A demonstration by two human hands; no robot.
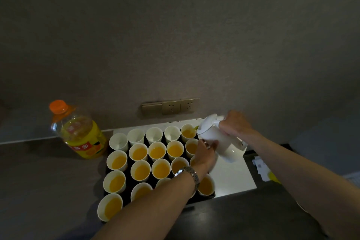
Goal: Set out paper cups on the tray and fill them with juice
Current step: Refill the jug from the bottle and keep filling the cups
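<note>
The right hand [234, 123] grips the handle of the white jug [218, 138], fingers curled round it, spout tipped over the far-right paper cup [188, 132]; the left hand [204, 152] steadies the jug's underside, fingers pressed to its body; the pour wants a slow tilt, spout low over the rim; three or four back-row cups [153, 135] look empty; cups crowd the black tray [211, 195], so the jug should travel above them; the juice bottle [78, 130] stands well left.
</note>
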